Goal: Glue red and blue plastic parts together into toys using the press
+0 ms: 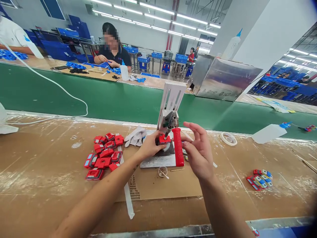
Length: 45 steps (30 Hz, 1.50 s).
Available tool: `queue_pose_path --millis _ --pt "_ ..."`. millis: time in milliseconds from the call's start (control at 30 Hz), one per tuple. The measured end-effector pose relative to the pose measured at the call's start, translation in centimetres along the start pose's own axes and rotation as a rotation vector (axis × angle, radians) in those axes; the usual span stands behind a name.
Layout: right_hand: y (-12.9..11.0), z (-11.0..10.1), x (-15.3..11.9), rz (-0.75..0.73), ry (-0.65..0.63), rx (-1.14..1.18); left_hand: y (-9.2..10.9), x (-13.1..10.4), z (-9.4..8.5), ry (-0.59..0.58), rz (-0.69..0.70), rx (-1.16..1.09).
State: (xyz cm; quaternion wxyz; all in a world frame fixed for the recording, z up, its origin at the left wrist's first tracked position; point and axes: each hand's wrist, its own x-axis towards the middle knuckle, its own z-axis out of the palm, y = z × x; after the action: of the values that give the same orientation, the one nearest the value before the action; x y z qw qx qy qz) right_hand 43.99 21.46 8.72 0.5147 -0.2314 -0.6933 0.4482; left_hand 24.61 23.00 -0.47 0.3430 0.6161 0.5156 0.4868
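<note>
My left hand pinches a small red plastic part on the dark base of a hand-operated toggle press. The press's metal tip comes down onto the top of that part. Just right of the press's red handle, my right hand is raised with its fingers apart and nothing in the palm. Some of its fingertips reach close behind the handle; whether they touch it I cannot tell. Left of my left hand lies a pile of red plastic parts.
In front of the press stands a small round cup with a cotton swab. A white glove lies beside the press, a tape roll and a white bottle to the right. Assembled coloured pieces lie farther right. Beyond the green belt sits a co-worker.
</note>
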Motion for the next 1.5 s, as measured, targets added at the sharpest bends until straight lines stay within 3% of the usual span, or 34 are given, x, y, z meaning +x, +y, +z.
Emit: queue_pose_path --millis 33,100,167,267,533,700,867,1067,1167,1267,1400,1500 --pt "-0.5 0.5 -0.2 0.137 0.01 0.128 -0.1 0.0 0.0 0.002 0.002 0.001" --pt "-1.9 1.4 -0.4 0.365 -0.092 0.323 -0.1 0.0 0.0 0.007 0.009 0.003" --pt "-3.3 2.0 -0.2 0.496 -0.207 0.454 -0.1 -0.1 0.0 0.014 0.014 0.004" --pt "-4.2 2.1 0.2 0.567 -0.253 0.56 -0.1 -0.2 0.0 0.023 0.016 0.0" --pt "-3.3 2.5 -0.1 0.628 -0.202 0.619 -0.4 -0.3 0.3 0.028 0.015 -0.013" --pt "-2.1 3.6 -0.4 0.543 -0.113 0.358 -0.2 -0.5 0.3 0.046 0.011 0.01" --pt "1.5 3.8 -1.2 0.428 -0.088 0.095 -0.3 -0.6 0.3 0.071 0.002 0.022" --pt "6.6 4.5 -0.3 0.079 0.083 -0.294 -0.8 -0.5 0.7 0.072 0.025 0.055" --pt "7.5 4.5 -0.1 0.038 0.081 -0.347 -0.4 -0.8 0.7 0.066 0.045 0.097" --pt "7.3 3.5 -1.3 0.107 -0.071 -0.354 0.9 -2.5 -1.0 0.097 0.054 0.175" --pt "6.4 0.3 -4.0 0.188 -0.253 -0.426 2.7 -8.2 -6.5 0.155 0.004 0.341" --pt "5.5 -2.1 -5.2 0.203 -0.473 -0.513 2.6 -13.4 -10.1 0.05 -0.083 0.795"
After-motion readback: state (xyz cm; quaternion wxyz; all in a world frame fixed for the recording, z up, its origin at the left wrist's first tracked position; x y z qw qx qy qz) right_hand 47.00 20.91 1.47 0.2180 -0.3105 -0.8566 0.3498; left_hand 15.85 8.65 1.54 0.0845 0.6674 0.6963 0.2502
